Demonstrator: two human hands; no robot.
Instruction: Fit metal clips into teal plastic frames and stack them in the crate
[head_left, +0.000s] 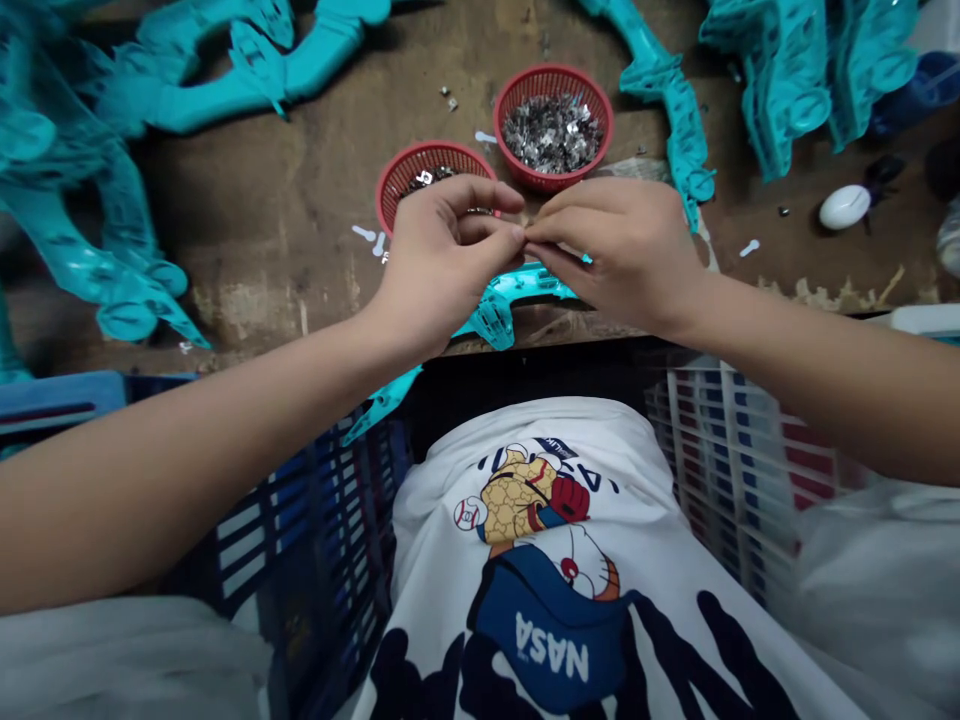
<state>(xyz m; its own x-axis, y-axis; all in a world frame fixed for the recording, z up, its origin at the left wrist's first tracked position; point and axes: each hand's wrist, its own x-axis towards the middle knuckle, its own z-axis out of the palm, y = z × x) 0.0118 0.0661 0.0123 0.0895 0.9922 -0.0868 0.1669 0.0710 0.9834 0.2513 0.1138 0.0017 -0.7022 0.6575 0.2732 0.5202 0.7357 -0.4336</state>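
Grip: left hand [450, 265] and right hand [626, 245] are both pinching, thumbs and fingertips meeting between them. Can't tell if anything small is sitting in that pinch; the fingers are hiding it. Below them, a turquoise openwork plastic part [495, 312] is lying at the front edge of a worn brown wooden table [315, 200], partly covered by the hands.

A round red plastic basket [386, 197] of small metal pieces is sitting just beyond the left hand, partly hidden by it. A second round red plastic basket [555, 183] is standing further back, to the right, holding a heap of shiny metal clips [551, 135]. A small white keyhole-shaped piece [364, 233] is lying near the first basket.

More turquoise plastic mouldings [124, 200] are crowding the table's left side; one slim turquoise moulding [664, 90] is lying beyond the right hand. A white egg-shaped object [845, 207] is resting far right.
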